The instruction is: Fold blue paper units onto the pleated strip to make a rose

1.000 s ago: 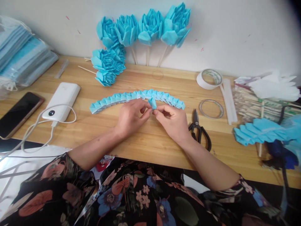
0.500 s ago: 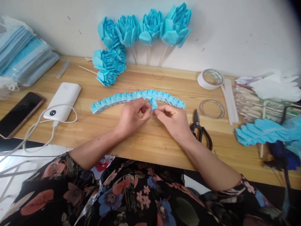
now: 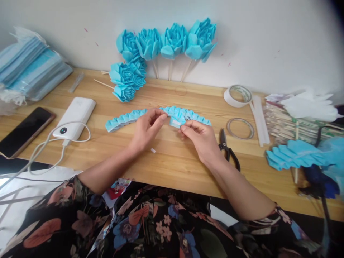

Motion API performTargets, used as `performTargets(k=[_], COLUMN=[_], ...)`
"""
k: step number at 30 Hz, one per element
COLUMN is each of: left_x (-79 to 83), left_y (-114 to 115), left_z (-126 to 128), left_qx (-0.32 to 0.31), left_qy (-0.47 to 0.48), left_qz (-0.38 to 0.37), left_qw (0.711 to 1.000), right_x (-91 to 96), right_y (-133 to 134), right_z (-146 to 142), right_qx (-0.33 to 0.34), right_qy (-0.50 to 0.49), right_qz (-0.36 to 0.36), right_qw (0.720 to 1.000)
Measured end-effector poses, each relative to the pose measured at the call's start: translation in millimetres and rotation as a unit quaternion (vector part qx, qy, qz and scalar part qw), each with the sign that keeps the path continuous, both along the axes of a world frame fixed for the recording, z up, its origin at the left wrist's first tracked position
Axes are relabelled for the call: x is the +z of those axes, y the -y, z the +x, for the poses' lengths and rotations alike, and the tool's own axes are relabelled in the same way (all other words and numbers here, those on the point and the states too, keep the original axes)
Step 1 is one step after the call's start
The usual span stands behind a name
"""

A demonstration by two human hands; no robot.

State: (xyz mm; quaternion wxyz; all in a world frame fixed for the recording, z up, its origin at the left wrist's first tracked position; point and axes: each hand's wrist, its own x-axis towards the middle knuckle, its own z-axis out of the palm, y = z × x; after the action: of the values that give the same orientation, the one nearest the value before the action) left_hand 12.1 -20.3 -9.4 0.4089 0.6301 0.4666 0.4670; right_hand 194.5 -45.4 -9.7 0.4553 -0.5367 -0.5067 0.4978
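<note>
A small folded light-blue petal (image 3: 176,122), which looks like mask fabric or paper, is pinched between the thumb and fingers of my right hand (image 3: 200,138). A white strip shows along its lower edge. My left hand (image 3: 147,129) is just left of the petal with thumb and forefinger pressed together; whatever lies between them is too small to make out. Behind both hands a curved row of overlapping folded blue petals (image 3: 125,120) arcs across the table, its middle partly hidden. A small white scrap (image 3: 153,150) lies below my left hand.
Black-handled snips (image 3: 227,148) lie beside my right forearm. Farther right are two tape rolls (image 3: 238,96), white sticks (image 3: 260,122) and a blue pleated strip (image 3: 295,154). Blue flowers (image 3: 174,41) lean on the wall. A power bank (image 3: 75,116), phone (image 3: 27,130) and masks (image 3: 34,68) sit left.
My left hand has drawn slightly left, away from the petal, which my right hand has turned so its white strip shows. A white scrap now lies on the table. The view has tilted slightly.
</note>
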Motion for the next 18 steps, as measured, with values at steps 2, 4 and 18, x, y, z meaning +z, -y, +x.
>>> performTargets(k=[2, 4, 18], left_x=[2.8, 5.3, -0.5], left_y=[-2.0, -2.4, -2.9], left_z=[-1.2, -2.1, -1.8], left_qx=[-0.040, -0.065, -0.118], left_qy=[0.017, 0.030, 0.044], left_qz=[-0.043, -0.073, -0.118], left_qw=[0.998, 0.995, 0.985], right_x=[0.3, -0.1, -3.3], right_y=[-0.1, -0.3, -4.0], right_z=[0.1, 0.0, 4.8], right_qx=[0.007, 0.011, 0.004], right_qy=[-0.002, -0.002, 0.050], right_qz=[-0.003, -0.002, 0.024], right_qw=[1.000, 1.000, 0.998])
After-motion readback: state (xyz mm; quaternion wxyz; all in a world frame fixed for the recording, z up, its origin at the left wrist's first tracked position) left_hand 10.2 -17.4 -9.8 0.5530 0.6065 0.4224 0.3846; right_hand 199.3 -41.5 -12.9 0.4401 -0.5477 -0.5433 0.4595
